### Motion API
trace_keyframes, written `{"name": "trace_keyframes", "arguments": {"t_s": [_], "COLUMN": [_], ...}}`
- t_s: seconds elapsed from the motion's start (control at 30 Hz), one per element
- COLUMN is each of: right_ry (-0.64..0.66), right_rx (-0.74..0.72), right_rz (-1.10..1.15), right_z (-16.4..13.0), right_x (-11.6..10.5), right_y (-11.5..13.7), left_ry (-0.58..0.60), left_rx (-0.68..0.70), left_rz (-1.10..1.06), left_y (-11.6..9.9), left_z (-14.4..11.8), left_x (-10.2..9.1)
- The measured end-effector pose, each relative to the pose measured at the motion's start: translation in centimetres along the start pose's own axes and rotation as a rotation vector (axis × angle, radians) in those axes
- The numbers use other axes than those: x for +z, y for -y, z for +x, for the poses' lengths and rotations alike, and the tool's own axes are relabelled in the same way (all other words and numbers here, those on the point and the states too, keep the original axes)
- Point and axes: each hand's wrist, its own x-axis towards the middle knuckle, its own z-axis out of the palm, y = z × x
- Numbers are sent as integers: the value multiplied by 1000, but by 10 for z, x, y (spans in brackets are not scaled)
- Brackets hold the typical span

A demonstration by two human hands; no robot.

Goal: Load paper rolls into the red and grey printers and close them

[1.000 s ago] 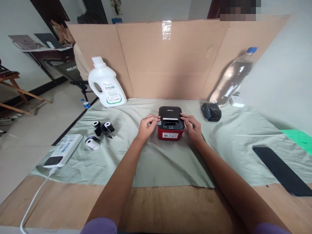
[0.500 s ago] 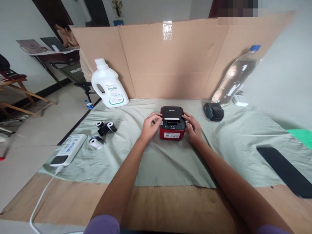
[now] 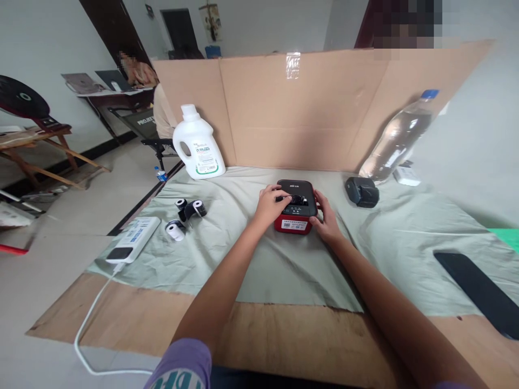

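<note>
A small red and black label printer (image 3: 294, 222) sits upright on the green cloth, its labelled side facing me. My left hand (image 3: 271, 206) reaches over its top from the left. The fingertips are pinched together at the slot in the black lid, beside something dark and shiny; what they hold there is too small to make out. Along the printer's right side lies my right hand (image 3: 327, 220), thumb at the front corner and fingers at the side, steadying it. Several black and white paper rolls (image 3: 175, 231) lie left of my left hand.
A white power strip (image 3: 135, 237) lies left, its cable trailing forward. Behind stand a white detergent bottle (image 3: 199, 143) and a leaning cardboard panel (image 3: 300, 119). To the right are a black device (image 3: 362, 192), a tilted water bottle (image 3: 395, 140) and a black phone (image 3: 476, 292).
My left hand has moved from the printer's left edge onto its top, fingers now over the slot where a white strip showed. My right hand remains at the right side. The view has shifted slightly.
</note>
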Motion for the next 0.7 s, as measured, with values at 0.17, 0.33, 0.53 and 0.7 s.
{"name": "trace_keyframes", "arguments": {"t_s": [0.17,0.33,0.53,0.7], "right_ry": [46,46,25,127], "right_rx": [43,141,119,-74], "right_rz": [-105,-83,-104,-186], "right_z": [-3,-11,-9,47], "right_x": [3,10,29,82], "right_y": [1,-1,20,41], "left_ry": [-42,81,69,-58], "left_rx": [-74,-228,-157,-70], "left_rz": [-116,-330,-183,-115], "left_y": [9,17,18,35], "left_z": [3,0,3,27], "left_x": [8,9,-6,-72]}}
